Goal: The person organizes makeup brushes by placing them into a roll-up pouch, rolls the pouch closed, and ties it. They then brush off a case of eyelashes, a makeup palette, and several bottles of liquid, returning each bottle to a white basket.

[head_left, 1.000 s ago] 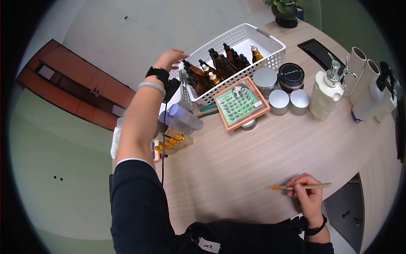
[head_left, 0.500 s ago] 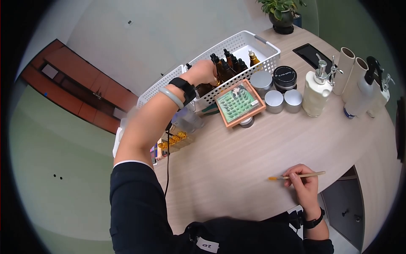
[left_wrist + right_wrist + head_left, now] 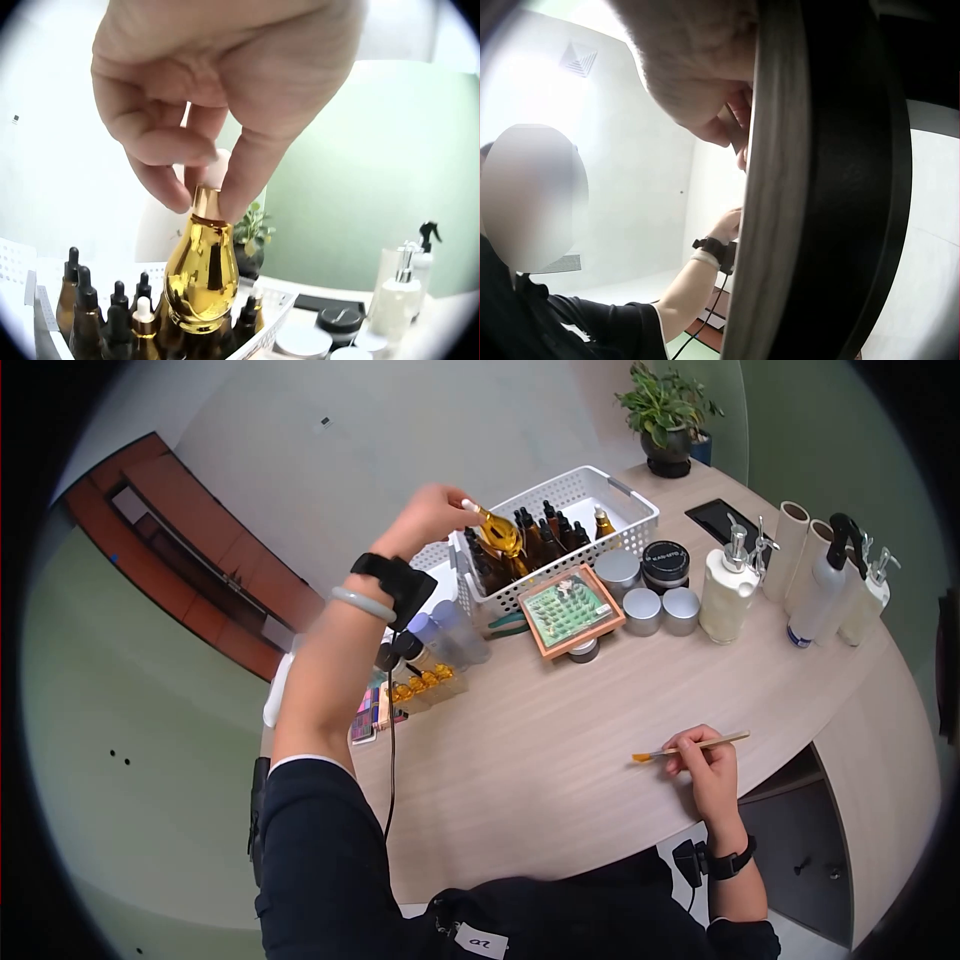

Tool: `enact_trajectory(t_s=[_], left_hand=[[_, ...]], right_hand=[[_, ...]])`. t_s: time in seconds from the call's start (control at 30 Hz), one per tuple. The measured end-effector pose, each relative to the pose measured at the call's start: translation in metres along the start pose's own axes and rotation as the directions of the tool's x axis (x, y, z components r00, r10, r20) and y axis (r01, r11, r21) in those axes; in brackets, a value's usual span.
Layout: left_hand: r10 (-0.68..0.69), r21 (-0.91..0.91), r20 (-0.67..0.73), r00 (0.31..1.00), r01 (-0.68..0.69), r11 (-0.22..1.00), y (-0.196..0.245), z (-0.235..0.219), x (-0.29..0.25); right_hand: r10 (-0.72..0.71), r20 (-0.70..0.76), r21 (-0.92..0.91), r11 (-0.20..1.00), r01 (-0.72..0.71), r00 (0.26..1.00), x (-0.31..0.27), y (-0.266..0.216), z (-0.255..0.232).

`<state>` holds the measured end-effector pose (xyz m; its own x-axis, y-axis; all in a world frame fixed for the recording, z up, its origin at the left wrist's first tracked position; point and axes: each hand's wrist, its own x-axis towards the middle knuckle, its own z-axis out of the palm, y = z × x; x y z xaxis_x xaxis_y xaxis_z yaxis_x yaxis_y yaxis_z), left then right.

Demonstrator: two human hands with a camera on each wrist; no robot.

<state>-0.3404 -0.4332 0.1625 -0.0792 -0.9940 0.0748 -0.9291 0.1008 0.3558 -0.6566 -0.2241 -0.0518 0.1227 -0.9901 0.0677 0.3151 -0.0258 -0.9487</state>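
My left hand (image 3: 432, 520) pinches a gold dropper bottle (image 3: 201, 274) by its neck, just below the pale rubber bulb. The shiny, rounded bottle hangs over the white perforated basket (image 3: 630, 535), where several dark brown dropper bottles (image 3: 535, 540) with black tops stand. Another white-topped bottle (image 3: 144, 322) is among them in the left wrist view. Over the near right part of the table, my right hand (image 3: 712, 775) holds a slim brush (image 3: 722, 740) between thumb and fingers, its orange bristles pointing left. The table edge covers part of this hand in the right wrist view.
A wooden-framed case (image 3: 572, 610) with green contents leans before the basket, beside silver-lidded jars (image 3: 642, 610). Pump bottles (image 3: 728, 600) and a spray bottle (image 3: 822, 595) stand right. Translucent bottles (image 3: 460, 635) and a cable (image 3: 391, 760) are near my left arm.
My left hand went into the basket, took hold of the gold dropper bottle and raised it above the others. The right hand keeps its hold on the brush.
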Motion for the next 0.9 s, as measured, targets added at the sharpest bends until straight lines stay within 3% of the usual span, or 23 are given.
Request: enact_trajectory(t_s=[0.07, 0.1, 0.17, 0.23, 0.3, 0.4, 0.43, 0.5, 0.53, 0.57, 0.6, 0.63, 0.7, 0.73, 0.77, 0.8, 0.83, 0.9], left_hand=[[0.004, -0.206, -0.115, 0.993, -0.028, 0.978, 0.008, -0.016, -0.031], [-0.001, -0.213, -0.132, 0.991, -0.027, 0.977, 0.006, -0.020, -0.044], [0.027, -0.472, -0.198, 0.980, -0.120, 0.873, -0.002, -0.025, -0.068], [0.066, -0.523, -0.250, 0.966, -0.192, 0.831, -0.012, -0.019, -0.096], [0.157, -0.836, -0.302, 0.940, -0.341, 0.430, -0.012, -0.003, -0.134], [0.124, -0.921, -0.230, 0.965, -0.257, 0.292, -0.015, 0.027, -0.190], [0.149, -0.898, -0.241, 0.959, -0.278, 0.341, -0.026, 0.043, -0.202], [0.100, -0.866, -0.102, 0.990, -0.138, 0.481, -0.024, 0.052, -0.236], [0.156, -0.839, -0.227, 0.961, -0.275, 0.470, -0.029, 0.073, -0.244], [0.139, -0.858, -0.207, 0.968, -0.248, 0.449, -0.028, 0.080, -0.256], [0.172, -0.806, -0.186, 0.967, -0.251, 0.536, -0.025, 0.082, -0.266], [0.208, -0.742, -0.163, 0.965, -0.258, 0.619, -0.023, 0.084, -0.273], [0.159, -0.765, -0.116, 0.980, -0.190, 0.615, -0.025, 0.089, -0.283], [0.229, -0.645, -0.159, 0.960, -0.277, 0.712, -0.027, 0.088, -0.285], [0.304, -0.501, -0.193, 0.933, -0.361, 0.787, -0.029, 0.088, -0.288], [0.305, -0.519, -0.241, 0.922, -0.388, 0.762, -0.030, 0.089, -0.290], [0.300, -0.523, -0.245, 0.922, -0.386, 0.760, -0.035, 0.090, -0.290], [0.370, -0.482, -0.356, 0.858, -0.508, 0.714, -0.043, 0.093, -0.290]], right_hand=[[0.002, 0.001, -0.006, 1.000, -0.002, 1.000, 0.000, -0.001, 0.001], [0.013, -0.011, -0.006, 1.000, -0.013, 1.000, 0.000, 0.000, 0.001], [0.010, -0.010, -0.021, 1.000, -0.010, 1.000, -0.001, 0.003, 0.000], [0.015, -0.004, -0.045, 0.999, -0.015, 1.000, 0.001, 0.005, 0.001], [0.007, -0.024, 0.008, 1.000, -0.007, 1.000, 0.002, 0.007, 0.002], [0.023, 0.018, 0.033, 0.999, -0.023, 1.000, 0.001, -0.002, 0.018], [0.021, 0.051, 0.033, 0.999, -0.023, 0.998, -0.001, -0.008, 0.026], [-0.048, 0.168, -0.018, 0.999, 0.052, 0.985, -0.004, -0.027, 0.050], [-0.142, 0.236, -0.048, 0.986, 0.157, 0.961, -0.005, -0.037, 0.065], [-0.201, 0.289, -0.047, 0.974, 0.223, 0.936, -0.008, -0.050, 0.082], [-0.263, 0.375, -0.039, 0.954, 0.299, 0.889, -0.009, -0.062, 0.097], [-0.239, 0.372, -0.058, 0.958, 0.280, 0.897, -0.010, -0.072, 0.113], [-0.337, 0.566, -0.069, 0.890, 0.451, 0.752, -0.010, -0.085, 0.143], [-0.321, 0.568, -0.082, 0.894, 0.440, 0.758, -0.006, -0.087, 0.154], [-0.313, 0.633, -0.134, 0.856, 0.499, 0.708, 0.000, -0.088, 0.164], [-0.300, 0.698, -0.174, 0.810, 0.560, 0.651, 0.005, -0.088, 0.171], [-0.295, 0.702, -0.177, 0.810, 0.560, 0.648, 0.008, -0.085, 0.175], [-0.096, 0.589, -0.168, 0.957, 0.238, 0.802, 0.014, -0.077, 0.180]])
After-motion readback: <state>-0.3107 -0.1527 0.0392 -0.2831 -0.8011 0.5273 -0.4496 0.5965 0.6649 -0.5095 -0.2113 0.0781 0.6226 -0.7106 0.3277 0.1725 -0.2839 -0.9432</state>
